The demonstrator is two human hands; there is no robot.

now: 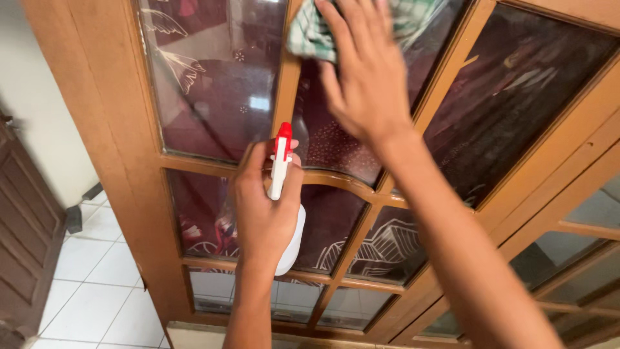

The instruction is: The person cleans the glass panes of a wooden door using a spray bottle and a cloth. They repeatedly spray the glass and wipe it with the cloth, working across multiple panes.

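Item: glazed wooden door [116, 129], brown frame, several glass panes divided by wooden bars; dark patterned curtain visible behind the glass.

Right hand [365, 77]: at 12 o'clock in the view, fingers spread flat, pressing a green-and-white checked cloth [310, 32] against the upper middle pane [336, 142]. The cloth lies partly over the wooden bar [287, 90] between the upper panes; most of it is hidden under the palm or cut off by the top edge.

Left hand [261, 207]: at the centre of the view, closed around the neck of a white spray bottle [290, 242] with a red trigger head [282, 139]. The bottle is upright, nozzle facing the glass, body hanging below the fist toward 6 o'clock. Whether a finger is on the trigger cannot be told.

Progress, as a judgement: wiping is in hand on the upper middle pane. The upper left pane [213, 77] at 11 o'clock shows hazy smears and reflections, so it looks either freshly wetted or not yet wiped dry; which one cannot be told. The lower panes [206, 213] at 6 to 7 o'clock and the pane [510, 97] at 2 o'clock show no cloth marks that can be read, and appear left to do.

Surroundings: white tiled floor [97, 258] at 8 o'clock; dark wooden furniture [26, 245] at 9 o'clock.
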